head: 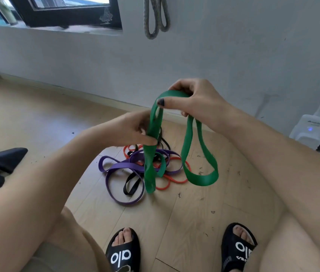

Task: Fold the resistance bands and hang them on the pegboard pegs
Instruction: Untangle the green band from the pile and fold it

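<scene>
We are looking down from head height at our own two bare hands, held out over a pale wooden floor (pixel 194 222). Between them hangs a wide green resistance band (pixel 184 146).

Our right hand (pixel 192 101) is the higher one. Its fingers are curled over the top bend of the green band and the thumb presses against the front of it, so this grip is closed on the band. Our left hand (pixel 133 128), lower and just to the left, pinches a gathered section of the same band between thumb and fingers. From the two hands the band drops in two long loops, one twisted loop below the left hand and one open loop below the right hand. Whether either loop touches the floor we cannot tell.

On the floor below lie a purple band (pixel 116 169), an orange band (pixel 173 181) and a black band (pixel 130 183), tangled together in one heap. A grey looped band (pixel 156 18) already hangs on the wall (pixel 233 55) above. The pegs themselves are out of view.

We judge that the folding step is in hand, and only partly done, since the loops hang uneven and one is twisted. The next move probably calls for bringing the loops together evenly, then lifting the folded band up to a peg.
</scene>
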### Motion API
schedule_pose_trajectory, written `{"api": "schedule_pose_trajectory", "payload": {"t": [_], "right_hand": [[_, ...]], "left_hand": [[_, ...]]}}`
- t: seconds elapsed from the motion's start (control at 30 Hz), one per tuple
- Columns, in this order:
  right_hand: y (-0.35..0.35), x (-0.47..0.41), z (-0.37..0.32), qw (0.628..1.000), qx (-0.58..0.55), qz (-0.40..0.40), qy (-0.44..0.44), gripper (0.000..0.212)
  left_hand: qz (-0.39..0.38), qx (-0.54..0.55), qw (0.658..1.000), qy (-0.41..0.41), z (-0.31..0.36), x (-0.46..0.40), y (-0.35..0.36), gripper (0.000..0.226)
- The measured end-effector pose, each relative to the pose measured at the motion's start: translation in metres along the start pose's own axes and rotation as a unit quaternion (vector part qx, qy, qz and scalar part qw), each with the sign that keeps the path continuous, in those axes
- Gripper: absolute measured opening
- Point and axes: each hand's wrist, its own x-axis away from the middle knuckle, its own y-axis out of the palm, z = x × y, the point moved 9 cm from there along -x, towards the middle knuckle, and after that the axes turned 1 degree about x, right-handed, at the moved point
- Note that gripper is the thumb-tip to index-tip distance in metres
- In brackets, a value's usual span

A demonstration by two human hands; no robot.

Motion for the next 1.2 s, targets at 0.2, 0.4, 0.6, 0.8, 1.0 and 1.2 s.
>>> {"api": "schedule_pose_trajectory", "payload": {"t": [0.2,0.4,0.6,0.8,1.0,1.2], "right_hand": [[-0.027,0.004,0.011,0.999,-0.039,0.017,0.019,0.031],[-0.033,0.006,0.032,0.998,-0.031,0.01,0.047,0.037],[-0.033,0.008,0.043,0.995,0.062,-0.037,0.07,0.032],[-0.002,0.017,0.059,0.95,0.243,-0.17,0.099,0.021],[0.024,0.017,0.053,0.962,0.194,-0.175,0.085,0.035],[0.044,0.017,0.029,0.986,0.066,-0.151,0.037,0.027]], "left_hand": [[0.032,0.008,0.999,-0.038,-0.008,-0.001,0.001,0.022],[0.039,-0.013,0.997,-0.065,-0.001,-0.001,-0.002,0.018],[0.081,-0.013,0.994,-0.072,0.001,0.002,-0.014,0.014],[0.109,-0.03,0.991,-0.065,-0.006,0.006,-0.025,0.018],[0.128,0.016,0.991,-0.035,0.009,0.004,-0.025,0.013],[0.15,0.017,0.989,-0.001,0.026,0.0,-0.024,0.021]]}}
